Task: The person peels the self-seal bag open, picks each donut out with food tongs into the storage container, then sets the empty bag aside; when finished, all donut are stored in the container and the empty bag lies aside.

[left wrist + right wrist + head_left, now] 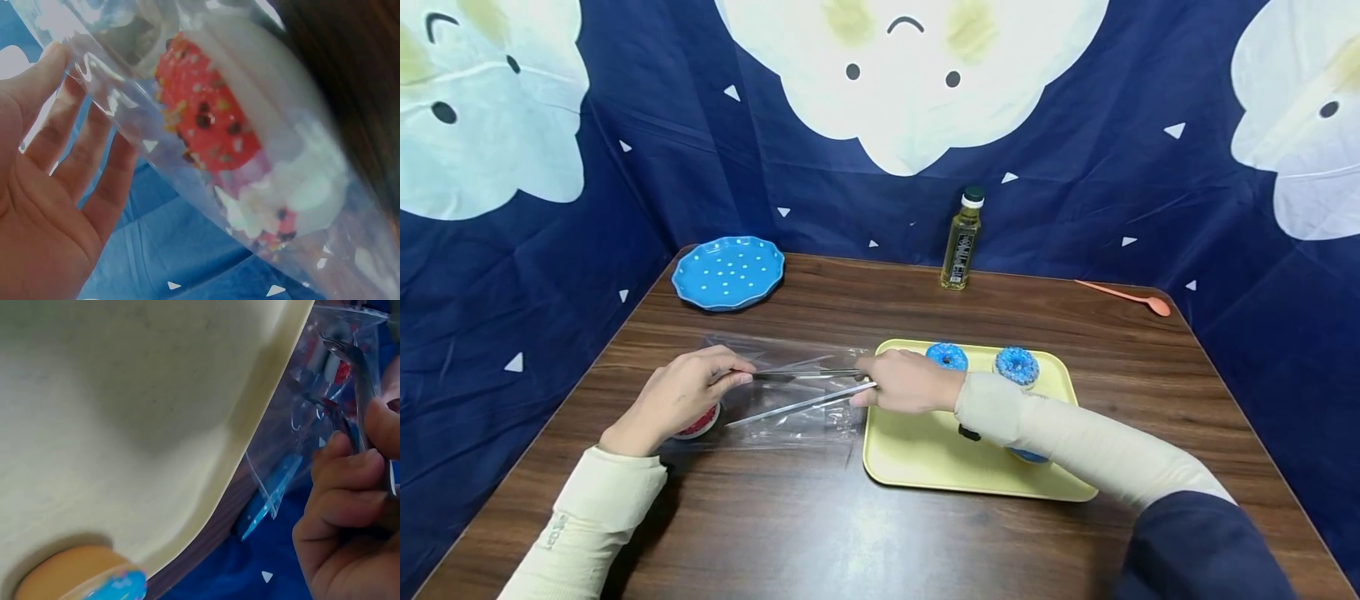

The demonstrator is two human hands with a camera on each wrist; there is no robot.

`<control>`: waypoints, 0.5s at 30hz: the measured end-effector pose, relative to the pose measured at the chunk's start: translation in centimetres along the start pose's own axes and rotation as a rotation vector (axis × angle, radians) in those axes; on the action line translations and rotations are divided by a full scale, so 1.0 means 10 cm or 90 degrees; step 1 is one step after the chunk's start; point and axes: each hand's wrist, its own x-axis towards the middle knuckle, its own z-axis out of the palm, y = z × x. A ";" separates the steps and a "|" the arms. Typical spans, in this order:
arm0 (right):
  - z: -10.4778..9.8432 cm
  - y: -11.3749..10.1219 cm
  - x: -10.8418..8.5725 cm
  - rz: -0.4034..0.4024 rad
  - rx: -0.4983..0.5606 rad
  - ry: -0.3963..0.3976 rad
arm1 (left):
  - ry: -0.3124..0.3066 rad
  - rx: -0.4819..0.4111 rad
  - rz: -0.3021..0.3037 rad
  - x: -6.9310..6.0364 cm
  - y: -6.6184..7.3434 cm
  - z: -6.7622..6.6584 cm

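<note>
My left hand point(681, 396) pinches the edge of a clear plastic bag point(782, 433) between thumb and fingers. A donut with red icing and sprinkles point(206, 112) shows through the plastic in the left wrist view; part of it also appears below my left hand in the head view. My right hand point(910, 382) grips metal tongs point(797, 406), whose two arms are spread and reach left over the bag. That hand is above the left edge of a yellow tray point(925, 467). On the tray, a blue-iced donut point(946, 357) and another blue donut point(1017, 366) sit at the back.
Part of another blue donut point(1028, 456) shows below my right forearm. A blue dotted plate point(728, 272) stands at the back left. Toward the back wall are an oil bottle point(961, 246) and an orange spoon point(1157, 307). Dark blue cloth surrounds the wooden table point(760, 533).
</note>
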 end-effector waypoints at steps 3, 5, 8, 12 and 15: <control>0.00 -0.03 0.08 -0.016 -0.010 0.003 | 0.003 0.003 0.002 0.01 0.01 -0.01; 0.01 -0.04 0.14 -0.024 -0.015 0.003 | 0.006 0.006 0.003 0.02 0.01 -0.02; 0.03 -0.06 0.21 -0.025 -0.026 0.000 | 0.009 0.011 0.003 0.03 0.01 -0.03; 0.08 -0.07 0.30 -0.023 -0.027 -0.010 | 0.009 0.018 0.005 0.03 0.01 -0.03; 0.12 -0.09 0.36 -0.029 -0.024 -0.008 | 0.014 0.023 0.008 0.03 0.01 -0.02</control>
